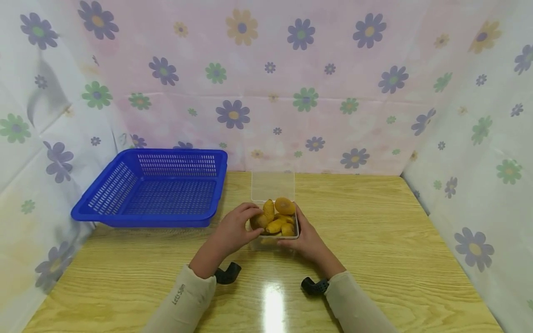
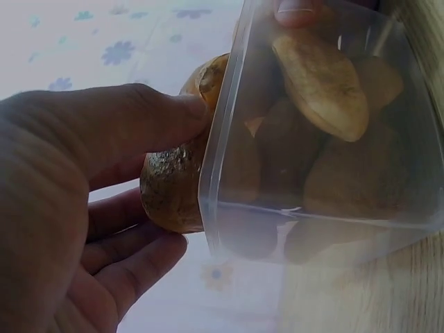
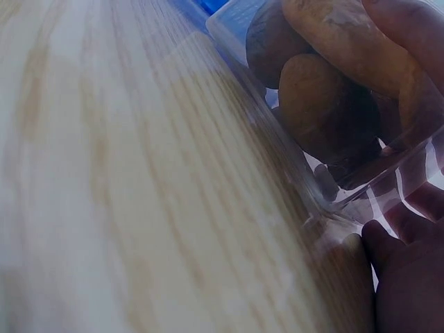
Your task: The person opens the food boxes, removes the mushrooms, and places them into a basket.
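Mid-frame, the left grip (image 1: 237,227) pinches a brownish tuber (image 1: 259,221) at the left edge of the clear box (image 1: 270,245) the right grip (image 1: 309,241) clasps.

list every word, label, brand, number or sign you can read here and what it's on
"Lets", in dark print on the left sleeve.
A second word beside it, on the same sleeve: starts like "S", possibly "Slim", but too small and blurred to be sure.
No readable text shows on the clear container, the blue basket or the flowered cloth.
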Tool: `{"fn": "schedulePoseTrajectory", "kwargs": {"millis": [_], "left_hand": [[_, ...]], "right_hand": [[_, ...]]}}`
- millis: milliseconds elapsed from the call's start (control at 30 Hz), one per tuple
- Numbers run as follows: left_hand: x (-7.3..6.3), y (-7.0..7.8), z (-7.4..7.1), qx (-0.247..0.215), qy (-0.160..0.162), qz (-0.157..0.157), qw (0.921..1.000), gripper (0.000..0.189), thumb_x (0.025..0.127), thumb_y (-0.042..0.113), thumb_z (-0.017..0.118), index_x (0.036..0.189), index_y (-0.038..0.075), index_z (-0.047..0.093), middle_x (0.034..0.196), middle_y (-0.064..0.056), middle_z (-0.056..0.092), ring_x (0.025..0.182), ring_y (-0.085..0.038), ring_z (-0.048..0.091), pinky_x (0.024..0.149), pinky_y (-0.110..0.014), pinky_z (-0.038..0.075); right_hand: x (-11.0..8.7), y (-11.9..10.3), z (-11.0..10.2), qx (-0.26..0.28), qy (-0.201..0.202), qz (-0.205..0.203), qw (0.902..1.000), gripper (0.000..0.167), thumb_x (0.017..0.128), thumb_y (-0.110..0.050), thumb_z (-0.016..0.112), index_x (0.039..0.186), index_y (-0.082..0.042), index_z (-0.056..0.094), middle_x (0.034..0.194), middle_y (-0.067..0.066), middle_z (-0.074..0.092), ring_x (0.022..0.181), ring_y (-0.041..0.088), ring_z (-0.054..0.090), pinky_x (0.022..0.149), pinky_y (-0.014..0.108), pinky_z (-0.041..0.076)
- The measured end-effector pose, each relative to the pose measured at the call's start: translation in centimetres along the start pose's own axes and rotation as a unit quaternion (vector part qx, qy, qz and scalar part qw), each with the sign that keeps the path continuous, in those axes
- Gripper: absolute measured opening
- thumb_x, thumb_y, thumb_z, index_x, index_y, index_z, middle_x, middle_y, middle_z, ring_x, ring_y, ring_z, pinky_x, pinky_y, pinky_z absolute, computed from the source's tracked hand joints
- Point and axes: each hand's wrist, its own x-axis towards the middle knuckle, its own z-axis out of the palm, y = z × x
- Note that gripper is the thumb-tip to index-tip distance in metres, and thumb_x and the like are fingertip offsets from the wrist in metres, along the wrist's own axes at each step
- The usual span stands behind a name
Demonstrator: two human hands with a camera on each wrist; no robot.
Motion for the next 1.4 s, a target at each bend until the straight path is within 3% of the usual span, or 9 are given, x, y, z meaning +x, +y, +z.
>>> {"fn": "schedulePoseTrajectory", "kwargs": {"millis": [267, 467, 700, 800, 1033, 1400], "left_hand": [[0.1, -0.1, 0.5, 0.014, 0.005, 0.0, 0.9999, 0.045, 0.08, 0.018, 0.08, 0.119, 0.002, 0.065, 0.121, -0.012, 0.059, 0.109, -0.027, 0.061, 0.087, -0.038, 0.056], [0.1, -0.1, 0.7, 0.024, 0.027, 0.022, 0.9991, 0.044, 0.079, 0.016, 0.081, 0.117, 0.001, 0.066, 0.119, -0.013, 0.059, 0.107, -0.027, 0.061, 0.084, -0.037, 0.057], [0.0, 0.0, 0.5, 0.027, 0.042, 0.026, 0.9984, 0.043, 0.078, 0.016, 0.081, 0.116, 0.001, 0.066, 0.119, -0.014, 0.06, 0.107, -0.027, 0.061, 0.083, -0.037, 0.057], [0.0, 0.1, 0.2, 0.017, 0.049, 0.021, 0.9985, 0.043, 0.078, 0.016, 0.081, 0.116, 0.001, 0.067, 0.119, -0.014, 0.06, 0.107, -0.027, 0.062, 0.082, -0.036, 0.058], [-0.1, 0.2, -0.6, 0.001, 0.056, 0.014, 0.9983, 0.044, 0.079, 0.014, 0.079, 0.119, 0.0, 0.066, 0.123, -0.014, 0.06, 0.107, -0.028, 0.064, 0.081, -0.036, 0.059], [-0.5, 0.2, -2.2, -0.018, 0.098, 0.014, 0.9949, 0.045, 0.082, 0.016, 0.077, 0.124, 0.004, 0.064, 0.129, -0.014, 0.06, 0.101, -0.026, 0.067, 0.077, -0.039, 0.058]], "right_hand": [[0.1, 0.1, 0.0, 0.002, -0.002, 0.0, 1.0, 0.117, 0.076, -0.028, 0.084, 0.158, -0.024, 0.0, 0.161, 0.007, 0.02, 0.144, 0.03, 0.031, 0.117, 0.051, 0.028], [0.1, 0.3, 0.0, 0.002, -0.004, 0.0, 1.0, 0.118, 0.076, -0.029, 0.084, 0.158, -0.02, -0.001, 0.161, 0.007, 0.02, 0.144, 0.03, 0.031, 0.116, 0.052, 0.029], [0.1, 0.4, 0.0, 0.003, -0.004, -0.002, 1.0, 0.118, 0.076, -0.028, 0.084, 0.157, -0.027, -0.002, 0.161, 0.006, 0.02, 0.144, 0.03, 0.03, 0.117, 0.052, 0.028], [0.2, 0.4, 0.0, 0.004, -0.002, -0.005, 1.0, 0.118, 0.076, -0.027, 0.084, 0.157, -0.027, -0.001, 0.162, 0.007, 0.02, 0.145, 0.03, 0.03, 0.117, 0.053, 0.027], [1.4, 4.1, 0.7, 0.009, 0.022, -0.04, 0.9989, 0.12, 0.071, -0.036, 0.087, 0.158, -0.028, 0.003, 0.16, 0.0, 0.023, 0.144, 0.028, 0.032, 0.116, 0.056, 0.028], [1.4, 3.8, 0.5, 0.01, 0.012, -0.033, 0.9993, 0.121, 0.073, -0.026, 0.086, 0.158, -0.025, -0.001, 0.162, 0.004, 0.018, 0.146, 0.03, 0.028, 0.117, 0.055, 0.025]]}}
